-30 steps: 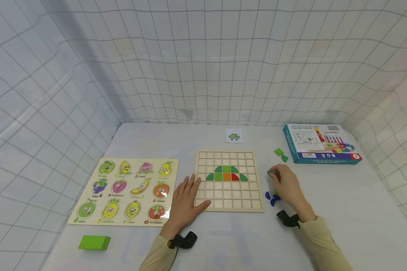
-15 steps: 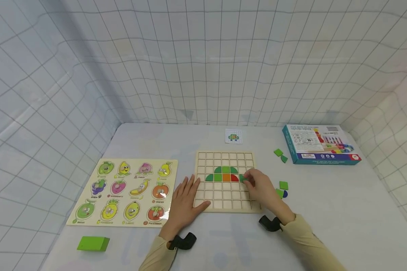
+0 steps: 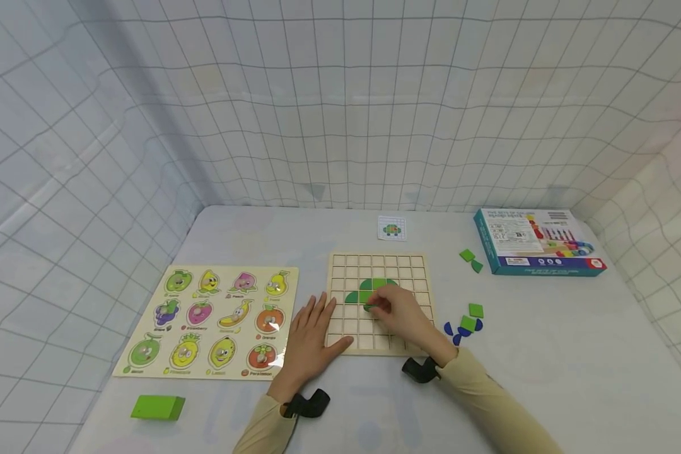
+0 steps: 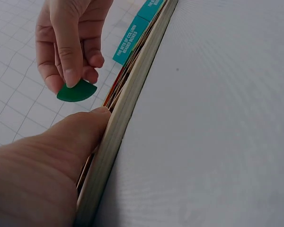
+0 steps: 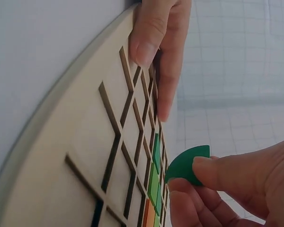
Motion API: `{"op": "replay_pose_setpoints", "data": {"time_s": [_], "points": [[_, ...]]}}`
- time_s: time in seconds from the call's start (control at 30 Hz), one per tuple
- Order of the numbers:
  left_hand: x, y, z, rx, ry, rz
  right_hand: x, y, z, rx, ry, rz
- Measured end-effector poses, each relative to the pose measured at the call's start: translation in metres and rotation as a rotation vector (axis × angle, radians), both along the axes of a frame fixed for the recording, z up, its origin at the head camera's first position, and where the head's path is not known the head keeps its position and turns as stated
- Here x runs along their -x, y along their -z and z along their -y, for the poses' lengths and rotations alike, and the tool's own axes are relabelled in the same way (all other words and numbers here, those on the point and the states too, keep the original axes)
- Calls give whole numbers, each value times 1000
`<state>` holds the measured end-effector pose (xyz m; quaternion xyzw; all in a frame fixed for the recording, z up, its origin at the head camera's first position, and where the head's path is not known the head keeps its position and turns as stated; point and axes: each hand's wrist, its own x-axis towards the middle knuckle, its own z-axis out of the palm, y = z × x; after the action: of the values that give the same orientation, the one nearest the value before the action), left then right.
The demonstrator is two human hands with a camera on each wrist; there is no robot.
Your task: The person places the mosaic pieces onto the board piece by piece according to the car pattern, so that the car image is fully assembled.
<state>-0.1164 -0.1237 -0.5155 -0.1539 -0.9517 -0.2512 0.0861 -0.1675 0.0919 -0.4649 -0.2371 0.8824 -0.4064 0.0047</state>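
In the head view, a wooden grid board (image 3: 349, 326) lies in the middle of the table. Green tiles (image 3: 366, 296) sit in its cells, with an orange tile (image 5: 147, 213) visible in the right wrist view. My left hand (image 3: 309, 337) rests with spread, straight fingers along the board's left side, its thumb on the near edge. Over the board's middle, my right hand (image 3: 401, 312) pinches a dark green quarter-circle tile (image 5: 187, 165) between thumb and fingers. That hand covers part of the tile pattern in the head view.
Right of the board lie loose green squares (image 3: 476, 310) and several blue pieces (image 3: 456, 339). Farther back are another green tile (image 3: 467, 255) and a box (image 3: 539, 246). A pattern card (image 3: 392, 228) lies behind the board. A fruit puzzle (image 3: 207, 325) and green block (image 3: 157, 407) are left.
My right hand has moved left, from beside the loose pieces, across the board's right side to its middle, carrying the green quarter-circle tile. My left hand stays where it was.
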Motion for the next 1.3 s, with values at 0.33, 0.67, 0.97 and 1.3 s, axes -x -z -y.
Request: {"op": "replay_pose_setpoints", "data": {"time_s": [0.33,0.67,0.97,1.3], "points": [[0,2,0,-5,1,-4,7,10,23,33,-64,57],[1,4,0,-6,5,-6,11,15,30,15,-11,101],[1,4,0,13,-2,0,14,10,34,-80,-1,79],[2,2,0,29,-4,17,13,13,33,-119,43,54]]}}
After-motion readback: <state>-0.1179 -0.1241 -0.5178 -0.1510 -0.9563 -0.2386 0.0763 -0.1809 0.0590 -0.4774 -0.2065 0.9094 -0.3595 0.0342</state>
